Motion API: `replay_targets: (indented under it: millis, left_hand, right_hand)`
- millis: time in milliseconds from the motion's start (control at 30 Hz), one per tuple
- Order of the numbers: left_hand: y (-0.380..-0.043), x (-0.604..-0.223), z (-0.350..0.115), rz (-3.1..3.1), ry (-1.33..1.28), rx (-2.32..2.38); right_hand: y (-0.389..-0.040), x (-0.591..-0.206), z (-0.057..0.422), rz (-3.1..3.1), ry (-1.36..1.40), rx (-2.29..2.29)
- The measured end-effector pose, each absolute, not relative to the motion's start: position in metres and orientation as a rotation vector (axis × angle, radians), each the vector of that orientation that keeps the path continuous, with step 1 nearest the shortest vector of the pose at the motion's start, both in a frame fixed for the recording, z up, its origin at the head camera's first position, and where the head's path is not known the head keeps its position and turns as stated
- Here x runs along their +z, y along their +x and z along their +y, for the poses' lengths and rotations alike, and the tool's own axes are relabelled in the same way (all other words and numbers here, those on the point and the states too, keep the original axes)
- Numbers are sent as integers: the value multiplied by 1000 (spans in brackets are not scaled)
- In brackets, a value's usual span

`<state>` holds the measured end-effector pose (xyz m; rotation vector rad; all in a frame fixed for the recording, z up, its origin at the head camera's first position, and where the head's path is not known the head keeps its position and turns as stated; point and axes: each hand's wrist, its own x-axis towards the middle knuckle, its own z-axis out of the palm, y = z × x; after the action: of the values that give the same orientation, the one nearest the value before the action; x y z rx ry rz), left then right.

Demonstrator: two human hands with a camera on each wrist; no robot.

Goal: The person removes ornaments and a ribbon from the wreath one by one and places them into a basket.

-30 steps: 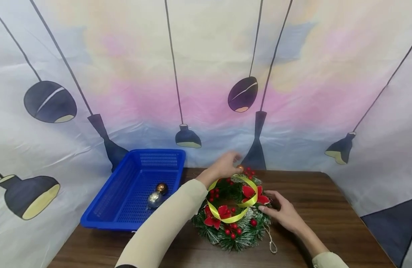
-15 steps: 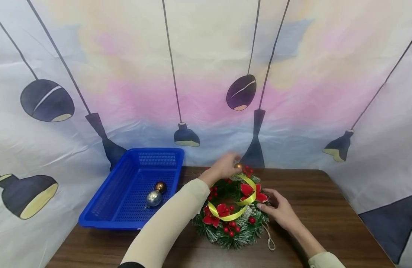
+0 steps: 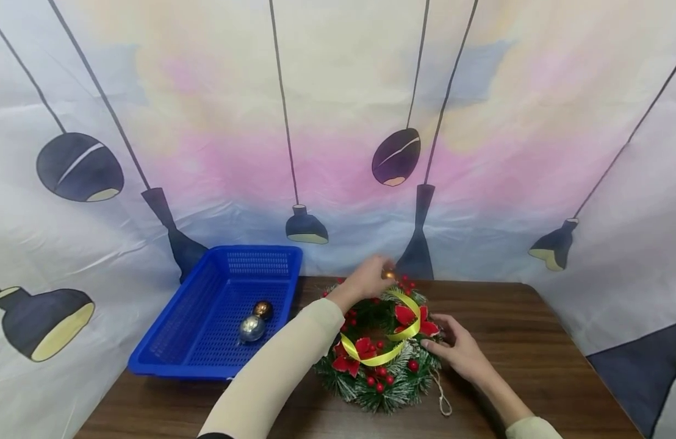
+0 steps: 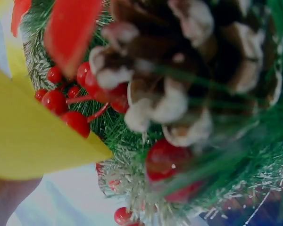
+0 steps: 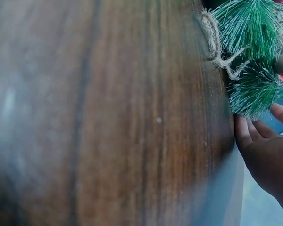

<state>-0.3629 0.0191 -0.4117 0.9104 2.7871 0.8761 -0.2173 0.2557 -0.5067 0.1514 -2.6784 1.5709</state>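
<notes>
A green wreath (image 3: 384,390) with frosted tips, red flowers, red berries and a loop of yellow ribbon (image 3: 383,357) lies on the table. At its far edge my left hand (image 3: 365,280) pinches a shiny copper-coloured bauble (image 3: 389,274); part of the bauble is hidden by the fingers. My right hand (image 3: 463,350) holds the wreath's right side, thumb toward the top and fingers at the outer edge. The left wrist view has a pine cone (image 4: 207,70) and red berries (image 4: 56,101) up close. Greenery (image 5: 254,89) sits by the right fingers in the right wrist view.
A blue plastic basket (image 3: 168,369) stands left of the wreath. Inside lie a silver bauble (image 3: 252,328) and a copper bauble (image 3: 263,310). A twine loop (image 3: 443,399) hangs from the wreath onto the wooden table (image 3: 527,347). Behind is a cloth backdrop (image 3: 338,122) with printed lamps.
The left hand stays at the wreath's far edge with the bauble, shifting only slightly. The right hand keeps its place on the wreath. The view has tilted a little.
</notes>
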Motion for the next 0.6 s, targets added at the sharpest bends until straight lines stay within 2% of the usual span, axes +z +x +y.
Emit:
replay_targets:
  millis: [600]
  left_hand:
    - [-362,-395,-10,2739,962,1191]
  right_hand:
    - [-219,-509,257,-2697,158,1552]
